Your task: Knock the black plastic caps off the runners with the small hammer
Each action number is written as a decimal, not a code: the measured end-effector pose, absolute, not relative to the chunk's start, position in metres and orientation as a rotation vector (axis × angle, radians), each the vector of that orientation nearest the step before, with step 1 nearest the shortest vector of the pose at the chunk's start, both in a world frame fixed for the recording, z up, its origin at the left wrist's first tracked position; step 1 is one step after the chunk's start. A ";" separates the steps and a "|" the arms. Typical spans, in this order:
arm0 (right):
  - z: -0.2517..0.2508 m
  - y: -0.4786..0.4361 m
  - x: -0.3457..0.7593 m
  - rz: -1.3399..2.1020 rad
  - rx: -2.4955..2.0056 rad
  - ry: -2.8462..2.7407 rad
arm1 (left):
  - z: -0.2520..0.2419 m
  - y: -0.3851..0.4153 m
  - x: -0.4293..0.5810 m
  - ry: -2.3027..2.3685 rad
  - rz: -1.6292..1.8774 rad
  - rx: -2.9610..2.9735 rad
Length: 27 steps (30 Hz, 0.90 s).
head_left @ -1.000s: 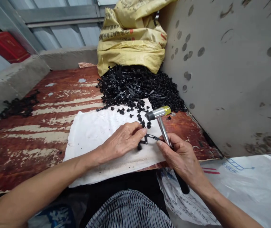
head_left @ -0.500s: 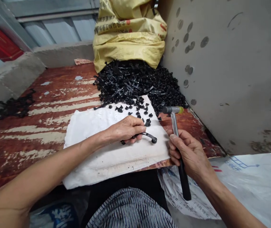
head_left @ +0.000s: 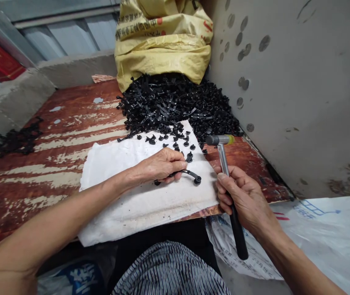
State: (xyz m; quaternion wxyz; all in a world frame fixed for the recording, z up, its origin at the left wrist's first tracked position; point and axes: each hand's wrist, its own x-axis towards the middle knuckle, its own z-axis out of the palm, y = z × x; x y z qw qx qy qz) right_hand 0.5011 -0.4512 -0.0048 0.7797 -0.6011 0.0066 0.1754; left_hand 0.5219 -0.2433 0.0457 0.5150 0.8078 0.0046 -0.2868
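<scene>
Holding a mallet (head_left: pixel 223 157) near the front edge of the surface (head_left: pixel 55 143) with right hand (head_left: pixel 239 192), while left hand (head_left: pixel 161 164) is pinching black strips (head_left: pixel 190 173).

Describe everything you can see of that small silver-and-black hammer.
The small silver-and-black hammer has a cylindrical head, metallic in the middle, one end dark grey, the other yellow. Its shiny, metal-looking shaft leads to a long black grip, perhaps rubber or plastic. The bare right hand is closed around it, hiding where shaft meets grip. It slants, head away from the person, grip end towards them, right of the white cloth. Nothing else clearly touches it.
</scene>
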 end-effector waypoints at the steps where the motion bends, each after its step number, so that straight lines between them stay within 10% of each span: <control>1: -0.005 -0.451 0.501 0.380 -1.298 0.014 | 0.046 -0.243 0.522 0.011 -0.692 1.937; 20: -0.007 -0.458 0.502 0.377 -1.520 -0.112 | 0.047 -0.240 0.528 -0.047 -0.736 2.087; 27: 0.024 -0.466 0.500 -0.241 -2.045 -0.578 | 0.054 -0.246 0.527 0.054 -0.749 2.049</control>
